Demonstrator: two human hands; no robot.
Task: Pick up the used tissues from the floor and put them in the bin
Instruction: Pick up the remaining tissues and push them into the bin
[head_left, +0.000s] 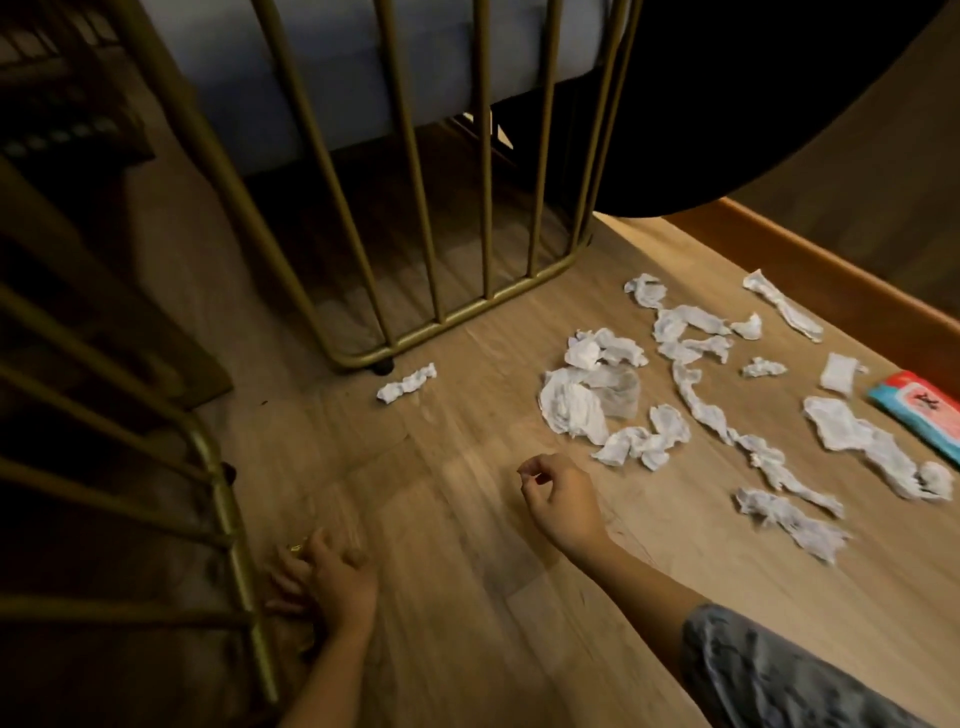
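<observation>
Right grip (558, 493) loosely curled, empty, used tissues (597, 400) scattered beyond it (right side), left grip (324, 577) spread flat on floor (467, 597)

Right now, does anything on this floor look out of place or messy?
Yes. Crumpled tissues are scattered across the wooden floor on the right, one stray tissue lies by the gold frame's foot, and a wipes packet lies at the far right edge.

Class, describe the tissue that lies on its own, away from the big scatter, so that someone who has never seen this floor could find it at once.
Start at the gold wire frame standing on the wooden floor. Just beyond its rounded bottom corner with the dark foot lies a lone twisted tissue. Unlike the scattered tissues spread out to the right, it is rolled into a small strip with nothing touching it.
</observation>
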